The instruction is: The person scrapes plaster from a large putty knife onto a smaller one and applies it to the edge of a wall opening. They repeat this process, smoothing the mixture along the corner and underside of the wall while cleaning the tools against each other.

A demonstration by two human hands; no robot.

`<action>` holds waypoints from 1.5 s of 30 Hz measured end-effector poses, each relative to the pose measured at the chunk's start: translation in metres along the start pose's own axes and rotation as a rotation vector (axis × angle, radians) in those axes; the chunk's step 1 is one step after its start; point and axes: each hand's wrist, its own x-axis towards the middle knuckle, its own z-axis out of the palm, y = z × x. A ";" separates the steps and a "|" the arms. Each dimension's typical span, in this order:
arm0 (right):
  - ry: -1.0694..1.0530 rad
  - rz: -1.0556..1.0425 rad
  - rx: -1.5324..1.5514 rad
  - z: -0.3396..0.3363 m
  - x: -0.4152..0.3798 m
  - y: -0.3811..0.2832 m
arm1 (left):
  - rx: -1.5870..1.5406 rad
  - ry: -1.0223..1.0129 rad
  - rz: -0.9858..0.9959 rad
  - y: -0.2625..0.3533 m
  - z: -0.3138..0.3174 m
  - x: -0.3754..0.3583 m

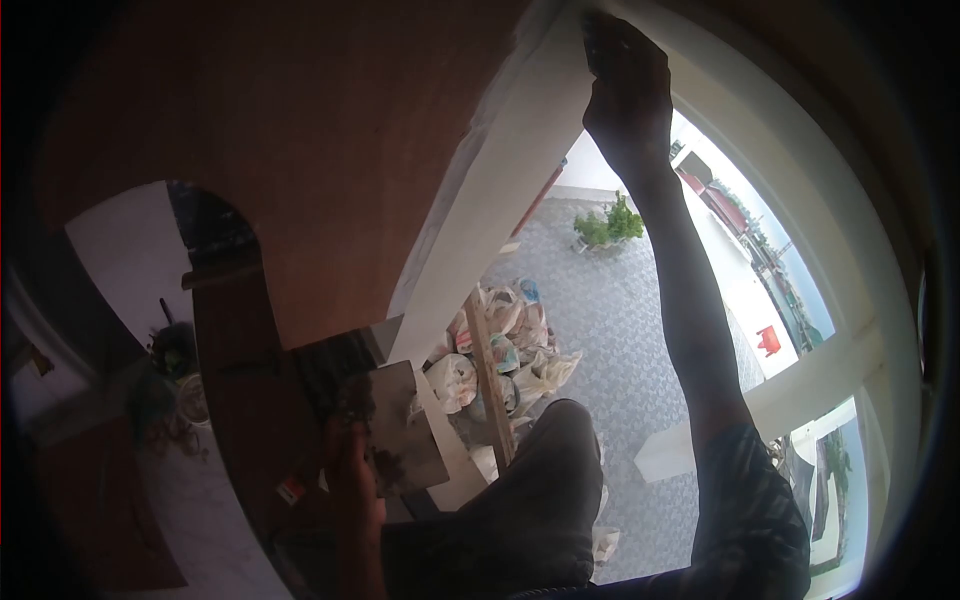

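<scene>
My right hand (632, 90) is raised high against the upper end of a pale wall edge (490, 170). Its fingers are closed, and what they hold is too dark to make out. Low on the left, my left hand (352, 465) grips a flat grey square plate (425, 430) with dark smears on its face. The plate is tilted beside my bent knee (565, 430). A broad brown surface (330, 150) adjoins the pale edge.
Filled plastic bags (505, 310) lie on the patterned floor (600, 320) below, behind a wooden bar (488, 385). A green plant (612, 222) stands farther off. Window openings (805, 300) are at the right. A marble-like surface (190, 500) with jars and a bag is at the left.
</scene>
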 end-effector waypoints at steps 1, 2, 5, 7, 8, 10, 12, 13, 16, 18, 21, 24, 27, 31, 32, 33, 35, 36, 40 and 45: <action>-0.028 -0.018 -0.032 0.006 -0.007 0.002 | 0.007 -0.002 0.001 0.000 0.000 0.000; -0.038 0.051 0.025 0.006 -0.010 -0.005 | 0.008 0.013 0.005 0.001 0.002 -0.001; -0.148 0.231 0.149 -0.002 -0.023 -0.046 | 0.006 0.041 0.015 0.008 0.008 -0.005; -0.283 0.316 0.152 -0.006 -0.040 -0.073 | -0.007 0.027 0.022 0.012 0.010 -0.007; -0.284 0.303 0.090 -0.012 -0.048 -0.091 | 0.007 0.036 0.028 0.013 0.011 -0.006; -0.110 0.197 0.191 0.004 -0.090 -0.107 | 0.038 0.055 0.037 0.015 0.013 -0.005; -0.085 0.221 0.290 0.001 -0.107 -0.133 | 0.025 0.052 0.017 0.021 0.016 -0.009; -0.118 0.240 0.303 -0.001 -0.117 -0.146 | 0.018 0.050 0.008 0.023 0.016 -0.010; -0.190 0.269 0.363 -0.006 -0.140 -0.172 | 0.065 0.076 -0.001 0.016 0.003 -0.007; -0.285 0.274 0.443 -0.014 -0.151 -0.180 | 0.051 0.058 -0.009 0.021 0.005 -0.013; -0.437 0.267 0.659 -0.033 -0.157 -0.181 | 0.031 0.047 -0.015 0.024 0.005 -0.017; -0.282 0.239 0.557 -0.047 -0.129 -0.153 | 0.078 0.020 0.030 0.016 -0.003 -0.014; -0.197 0.319 0.326 -0.042 -0.080 -0.102 | 0.103 0.072 0.022 0.017 0.001 -0.016; -0.100 0.202 0.053 -0.021 -0.032 -0.040 | 0.078 0.070 -0.014 0.014 0.003 -0.015; -0.042 0.083 -0.003 -0.013 -0.026 -0.023 | 0.094 0.040 0.002 0.013 0.002 -0.014; 0.118 0.116 0.170 -0.009 -0.012 -0.023 | 0.109 0.012 0.018 0.012 0.001 -0.014; 0.107 0.073 0.100 -0.005 -0.003 -0.013 | 0.107 0.001 0.028 0.008 0.000 -0.013; 0.119 0.048 0.094 -0.002 -0.002 -0.012 | 0.087 0.017 0.026 0.003 0.000 -0.010; 0.025 0.132 0.180 0.001 -0.012 -0.034 | 0.029 0.026 0.021 0.003 0.003 -0.010; -0.186 0.285 0.132 -0.007 -0.058 -0.097 | 0.065 0.039 0.021 0.008 0.007 -0.011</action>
